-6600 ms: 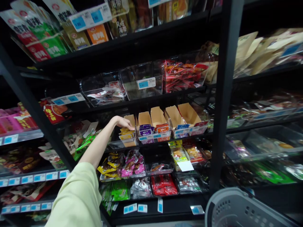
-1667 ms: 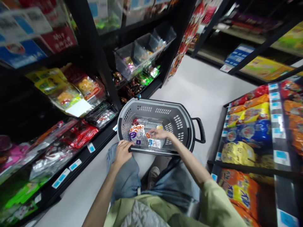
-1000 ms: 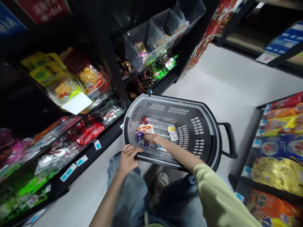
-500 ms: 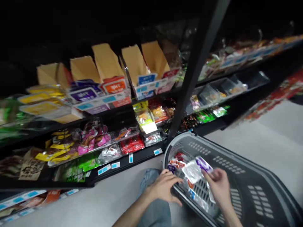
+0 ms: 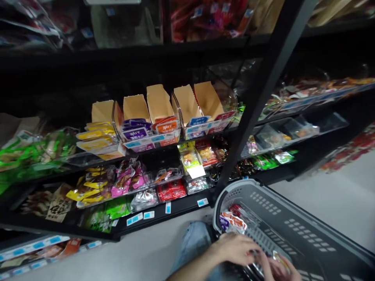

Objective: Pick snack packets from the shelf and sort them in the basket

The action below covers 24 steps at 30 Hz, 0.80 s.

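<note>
A grey plastic shopping basket (image 5: 283,208) stands at the lower right. Several small snack packets (image 5: 234,221), orange, purple and red, lie in its near-left end. My left hand (image 5: 237,249) reaches over the near rim, fingers curled together and meeting my right hand; what they grip is hidden. My right hand (image 5: 279,270), cut off by the bottom edge, is closed around a packet (image 5: 281,260) of which only a pale, yellowish edge shows. Both hands are low over the basket.
Black shelving runs across the view. Open cardboard boxes (image 5: 159,101) of purple, orange and yellow packets sit on the middle shelf. Pink packets (image 5: 129,179) and red packets (image 5: 172,190) lie lower. A black post (image 5: 259,93) rises behind the basket; a jeans-clad knee (image 5: 195,238) is beside it.
The view has tilted up, showing a higher shelf. My left hand has moved from the basket rim to my right hand. The silver and purple packets are no longer visible in my right hand.
</note>
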Available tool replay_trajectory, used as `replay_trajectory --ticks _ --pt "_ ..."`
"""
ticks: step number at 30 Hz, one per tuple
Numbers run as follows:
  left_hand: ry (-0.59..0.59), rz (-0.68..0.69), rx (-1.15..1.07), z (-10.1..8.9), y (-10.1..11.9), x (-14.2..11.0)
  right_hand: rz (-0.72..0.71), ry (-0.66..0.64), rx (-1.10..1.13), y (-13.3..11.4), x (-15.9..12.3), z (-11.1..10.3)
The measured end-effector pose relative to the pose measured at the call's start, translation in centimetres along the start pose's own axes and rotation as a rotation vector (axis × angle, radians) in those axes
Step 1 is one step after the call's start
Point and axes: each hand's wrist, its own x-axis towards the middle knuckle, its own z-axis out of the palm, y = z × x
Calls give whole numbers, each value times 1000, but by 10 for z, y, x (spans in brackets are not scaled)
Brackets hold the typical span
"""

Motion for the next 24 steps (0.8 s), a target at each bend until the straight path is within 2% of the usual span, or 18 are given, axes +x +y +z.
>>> replay_trajectory --ticks 3,5,7,8,10,11,16,20,24 --pt "42 -119 -109 -11 -3 5 -12 25 -18 -4 6 4" --pt "106 -198 -206 -17 -3 9 -29 93 -166 -7 9 7" --pt "189 -213 -311 -21 -4 15 -29 19 -273 -10 11 9" --pt "222 -198 -366 -22 -5 19 -37 -88 -303 -12 13 9" --pt "196 -145 -487 -24 -8 25 -56 -297 -326 -14 16 8" --pt "171 -121 -544 -23 -9 26 -56 -325 -330 -15 16 6" --pt "-14 -99 -860 -18 -13 20 50 -385 -109 -16 11 -3" --pt "-16 -137 -893 -15 -10 6 79 -433 -59 -7 2 -10" --pt "-7 -171 -827 -13 -8 -3 38 -389 -109 -4 -5 -14"
